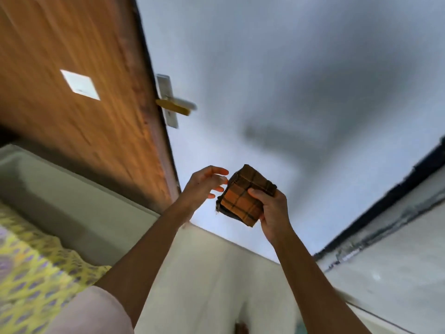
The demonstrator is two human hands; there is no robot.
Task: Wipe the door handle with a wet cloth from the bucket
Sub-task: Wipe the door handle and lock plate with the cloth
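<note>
Right hand [273, 213] grips the folded plaid cloth [245, 196] by its lower edge, while the left hand [204, 186] hovers at its nine o'clock, fingers spread and empty. Soft, limp and probably damp, so it looks light; best pinched across the folds, with the door handle [175, 106] waiting at eleven o'clock, well apart.

— Where is the door handle [174, 103] from the hands?
— It sits on the edge of the door [72, 75], up and to the left; the hands are lower, well apart from it.
— And the cloth [245, 196]?
— In the right hand [273, 212], folded; the left hand [204, 186] is just beside it on the left, fingers spread; the wall [289, 80] is behind both.
</note>
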